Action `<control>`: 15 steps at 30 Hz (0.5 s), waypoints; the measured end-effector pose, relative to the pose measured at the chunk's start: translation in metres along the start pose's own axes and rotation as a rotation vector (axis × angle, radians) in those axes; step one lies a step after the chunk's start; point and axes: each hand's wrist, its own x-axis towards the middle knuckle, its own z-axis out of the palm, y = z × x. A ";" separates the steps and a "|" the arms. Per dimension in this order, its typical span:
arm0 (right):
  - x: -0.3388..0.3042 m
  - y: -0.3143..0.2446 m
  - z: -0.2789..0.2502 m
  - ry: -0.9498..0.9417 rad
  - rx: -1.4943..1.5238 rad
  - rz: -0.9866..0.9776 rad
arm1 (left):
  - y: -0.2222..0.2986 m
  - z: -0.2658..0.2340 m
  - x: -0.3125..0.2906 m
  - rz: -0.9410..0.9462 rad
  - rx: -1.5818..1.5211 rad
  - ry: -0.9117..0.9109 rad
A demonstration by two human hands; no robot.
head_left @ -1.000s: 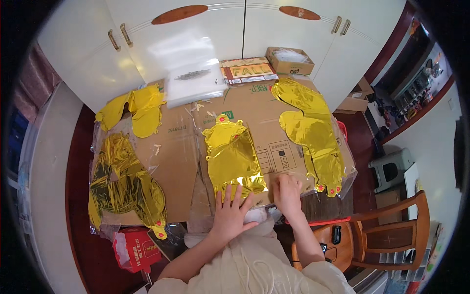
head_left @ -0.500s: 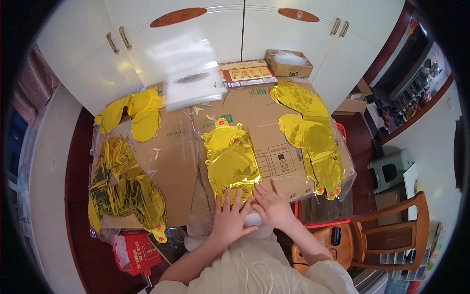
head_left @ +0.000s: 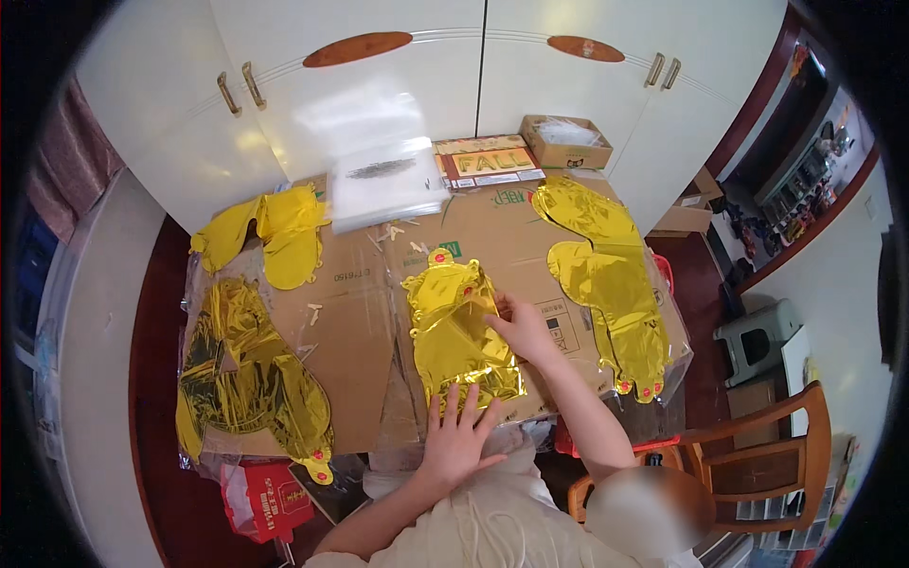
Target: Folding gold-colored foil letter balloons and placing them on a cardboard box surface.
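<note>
Glossy creased foil sheet (head_left: 454,336), matt cardboard (head_left: 350,388)

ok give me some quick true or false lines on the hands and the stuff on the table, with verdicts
1. The left hand rests on the near end of the middle foil. True.
2. The right hand is at the middle foil's right edge. True.
3. The left hand is clenched into a fist. False: it lies flat, fingers spread.
4. The plastic stack is left of the box. True.
5. The middle foil is silver. False: it is gold.
6. The box is nearer the person than the middle foil. False: it is farther away.
</note>
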 end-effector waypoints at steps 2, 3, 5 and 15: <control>0.001 0.004 -0.005 -0.126 0.047 0.092 | 0.000 0.000 0.000 0.001 0.002 -0.003; 0.002 0.009 -0.003 -0.150 0.202 0.148 | 0.000 0.000 0.000 0.003 0.004 -0.005; 0.003 0.015 0.000 -0.200 0.512 0.256 | 0.000 0.001 -0.001 0.001 0.001 0.002; -0.001 0.001 -0.005 -0.030 0.002 0.048 | 0.000 0.002 -0.001 -0.003 0.010 0.007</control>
